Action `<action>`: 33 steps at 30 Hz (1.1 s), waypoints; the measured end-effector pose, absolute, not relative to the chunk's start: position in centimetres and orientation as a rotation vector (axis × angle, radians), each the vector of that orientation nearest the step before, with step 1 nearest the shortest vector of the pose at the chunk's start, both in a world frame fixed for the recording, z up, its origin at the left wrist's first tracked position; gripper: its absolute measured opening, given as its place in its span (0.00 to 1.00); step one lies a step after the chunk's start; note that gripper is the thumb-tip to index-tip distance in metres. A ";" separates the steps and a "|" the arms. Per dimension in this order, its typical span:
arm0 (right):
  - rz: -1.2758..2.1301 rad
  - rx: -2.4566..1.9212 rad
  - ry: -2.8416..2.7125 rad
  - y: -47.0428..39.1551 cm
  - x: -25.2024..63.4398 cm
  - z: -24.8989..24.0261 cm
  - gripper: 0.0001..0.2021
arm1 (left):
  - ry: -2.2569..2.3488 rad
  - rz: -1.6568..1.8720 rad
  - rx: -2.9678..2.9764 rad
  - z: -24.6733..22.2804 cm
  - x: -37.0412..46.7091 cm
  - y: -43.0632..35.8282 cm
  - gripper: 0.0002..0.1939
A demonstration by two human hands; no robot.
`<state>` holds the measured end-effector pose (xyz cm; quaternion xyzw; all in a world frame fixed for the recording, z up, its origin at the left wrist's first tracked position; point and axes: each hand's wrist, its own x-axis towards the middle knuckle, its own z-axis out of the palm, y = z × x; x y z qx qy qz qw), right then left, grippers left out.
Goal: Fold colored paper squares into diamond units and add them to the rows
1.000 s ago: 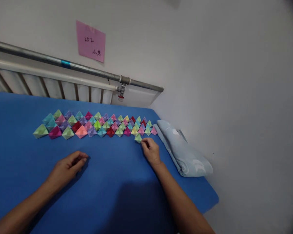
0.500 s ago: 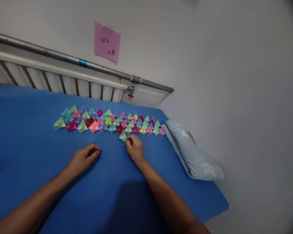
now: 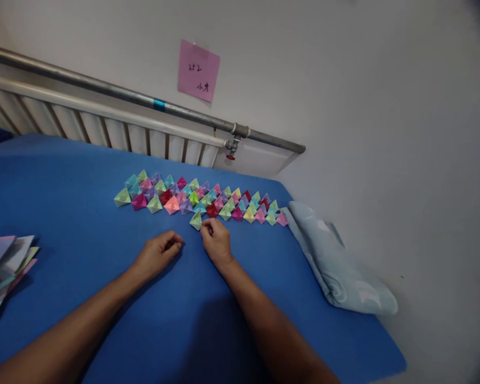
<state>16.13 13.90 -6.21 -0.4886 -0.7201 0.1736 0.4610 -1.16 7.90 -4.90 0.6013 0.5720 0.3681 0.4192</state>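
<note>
My right hand (image 3: 216, 241) pinches the right corner of a light green folded paper diamond (image 3: 196, 221) between thumb and fingers. That diamond stands just in front of the nearest row, below a light blue folded paper diamond (image 3: 200, 208). My left hand (image 3: 159, 253) rests on the blue surface to the left of it, fingers curled and fingertips together, with nothing visible in them. Beyond both hands lie several staggered rows of folded paper diamonds in many colours, among them a salmon one (image 3: 172, 205) and a dark red one (image 3: 212, 210).
A stack of coloured paper sheets (image 3: 8, 266) lies at the left edge of the blue table (image 3: 84, 224). To the right is a folded pale blue cloth (image 3: 340, 266). Behind run a radiator (image 3: 116, 132) and a metal pipe (image 3: 196, 116); a pink note (image 3: 199, 70) hangs on the wall.
My right hand has slid the light green paper diamond leftward along the front row, closer to my left hand. The view has turned left, bringing the paper stack further into sight.
</note>
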 end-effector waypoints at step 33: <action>0.161 -1.541 -2.255 12.1 14.8 -5.2 0.09 | 1.747 0.950 2.144 -7.0 -1.8 9.5 0.17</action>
